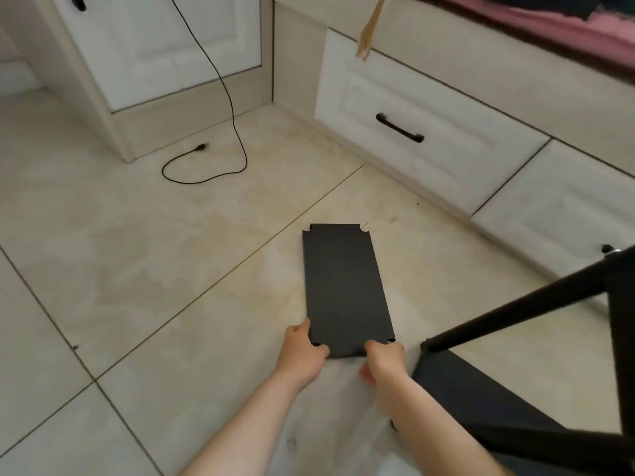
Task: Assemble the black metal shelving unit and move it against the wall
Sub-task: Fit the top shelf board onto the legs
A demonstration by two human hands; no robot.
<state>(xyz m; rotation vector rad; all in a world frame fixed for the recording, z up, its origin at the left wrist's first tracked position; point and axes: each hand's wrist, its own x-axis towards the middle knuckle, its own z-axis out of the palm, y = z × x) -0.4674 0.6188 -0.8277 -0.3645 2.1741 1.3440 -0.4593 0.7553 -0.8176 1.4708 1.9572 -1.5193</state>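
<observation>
Shelf panel: a flat black metal shelf panel (pixel 345 286) lies on the floor just below the centre of the frame; its long sides run away from the person, and each visible corner has a small rounded notch.
Left hand: the left hand (pixel 304 352) holds the near left corner of the panel; its fingers (pixel 321 352) are curled over the near edge and the thumb lies along the left side.
Right hand: the right hand (pixel 383 360) grips the near right corner of the panel; its fingers are curled around the edge, closed on the metal, though slightly blurred.
Shelving frame: a partly built black shelving frame (pixel 515 400) fills the lower right of the frame; a slanted black post (pixel 536 300) rises from its near corner toward the right edge, and a dark shelf forms its base; it sits just beside the right forearm, apart from the loose panel.
Floor: pale glossy tile floor (pixel 137 269) with thin dark grout lines; a whitish, filmy sheet, too blurred to name, lies under the forearms at the bottom centre.
Cable: a thin black cable (pixel 237 139) drops down in the upper left of the frame and loops on the tiles, its plug end lying near the cabinet base.
Cabinet: a white panelled cabinet (pixel 165 46) stands at the upper left.
Drawers: white drawers (pixel 429 142) with a black bar handle (pixel 400 128) run along the upper right; pink bedding (pixel 584 29) shows above them in the top right corner.
</observation>
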